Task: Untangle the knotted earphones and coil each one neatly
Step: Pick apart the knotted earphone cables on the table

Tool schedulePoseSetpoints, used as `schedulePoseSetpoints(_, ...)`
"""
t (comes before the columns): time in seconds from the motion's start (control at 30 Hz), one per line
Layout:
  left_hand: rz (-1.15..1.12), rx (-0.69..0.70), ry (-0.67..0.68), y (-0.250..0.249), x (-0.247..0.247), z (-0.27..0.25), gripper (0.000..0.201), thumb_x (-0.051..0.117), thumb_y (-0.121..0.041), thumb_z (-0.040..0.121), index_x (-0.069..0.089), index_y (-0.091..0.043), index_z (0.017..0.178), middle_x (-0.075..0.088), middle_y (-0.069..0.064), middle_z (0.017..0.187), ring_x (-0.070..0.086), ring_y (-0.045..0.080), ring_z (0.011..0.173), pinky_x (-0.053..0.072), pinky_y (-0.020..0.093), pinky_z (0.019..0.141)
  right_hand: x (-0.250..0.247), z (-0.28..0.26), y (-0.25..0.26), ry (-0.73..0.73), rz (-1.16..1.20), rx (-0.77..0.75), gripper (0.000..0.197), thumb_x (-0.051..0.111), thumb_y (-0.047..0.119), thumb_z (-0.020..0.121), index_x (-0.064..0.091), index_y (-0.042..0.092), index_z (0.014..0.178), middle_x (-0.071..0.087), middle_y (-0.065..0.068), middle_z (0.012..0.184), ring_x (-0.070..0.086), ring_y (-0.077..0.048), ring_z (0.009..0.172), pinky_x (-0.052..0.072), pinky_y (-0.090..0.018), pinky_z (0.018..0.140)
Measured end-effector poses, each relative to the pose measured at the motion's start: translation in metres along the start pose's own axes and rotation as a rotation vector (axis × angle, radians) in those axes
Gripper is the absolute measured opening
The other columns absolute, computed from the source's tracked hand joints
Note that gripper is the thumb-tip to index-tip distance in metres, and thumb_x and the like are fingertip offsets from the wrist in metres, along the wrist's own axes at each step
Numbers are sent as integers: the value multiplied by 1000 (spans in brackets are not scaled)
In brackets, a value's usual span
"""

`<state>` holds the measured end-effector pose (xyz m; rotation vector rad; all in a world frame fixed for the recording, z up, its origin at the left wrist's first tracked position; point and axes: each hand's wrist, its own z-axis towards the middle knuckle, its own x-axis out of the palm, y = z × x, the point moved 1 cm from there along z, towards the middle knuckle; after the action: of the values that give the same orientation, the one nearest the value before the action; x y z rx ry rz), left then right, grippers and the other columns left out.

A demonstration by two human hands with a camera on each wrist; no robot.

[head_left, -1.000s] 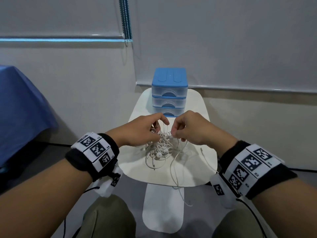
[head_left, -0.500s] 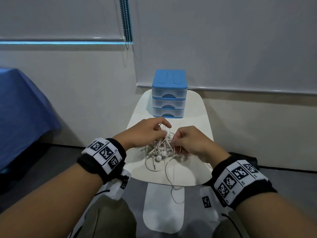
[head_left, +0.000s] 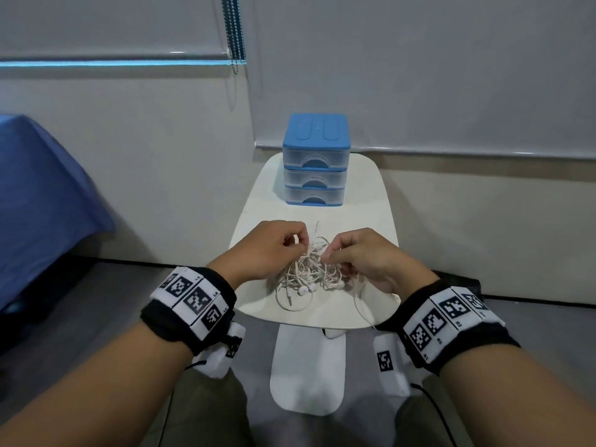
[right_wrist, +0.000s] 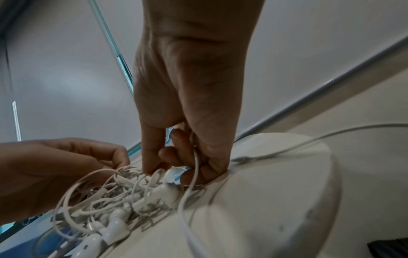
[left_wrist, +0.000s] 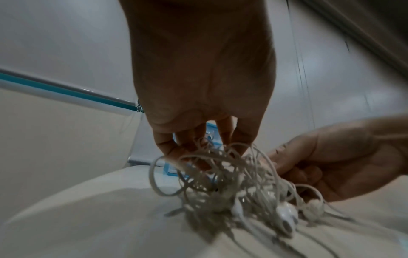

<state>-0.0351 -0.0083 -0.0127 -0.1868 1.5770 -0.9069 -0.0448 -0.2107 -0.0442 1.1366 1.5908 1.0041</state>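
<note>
A tangled heap of white earphones (head_left: pixel 311 269) lies on the small white table (head_left: pixel 364 195), with earbuds (left_wrist: pixel 284 218) and a plug poking out at its near side. My left hand (head_left: pixel 274 250) pinches cords at the top left of the tangle (left_wrist: pixel 223 176). My right hand (head_left: pixel 358 253) pinches cords at its top right, its curled fingers (right_wrist: pixel 176 148) round a strand in the right wrist view, beside the tangle (right_wrist: pixel 123 197). One loose cord (head_left: pixel 362 308) trails over the table's near edge by my right wrist.
A blue-topped set of three clear drawers (head_left: pixel 316 159) stands at the back of the table, against the wall. A blue cloth-covered surface (head_left: pixel 42 195) is at the left. The table's white foot (head_left: pixel 306 369) lies between my knees.
Both hands have come lower and closer to the table with the tangle. The bundle now rests on the tabletop, and the long cord hanging off the front edge has been drawn up.
</note>
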Motion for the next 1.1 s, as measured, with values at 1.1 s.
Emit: schedulePoseSetpoints(1.1, 227, -47, 158, -1, -12, 19, 9, 68, -22, 95, 72, -18, 89, 70, -8, 90, 59, 3, 76, 40, 14, 64, 6, -11, 9, -59, -21, -109, 9, 74, -13, 80, 74, -6, 85, 64, -12, 59, 58, -24, 56, 47, -33, 59)
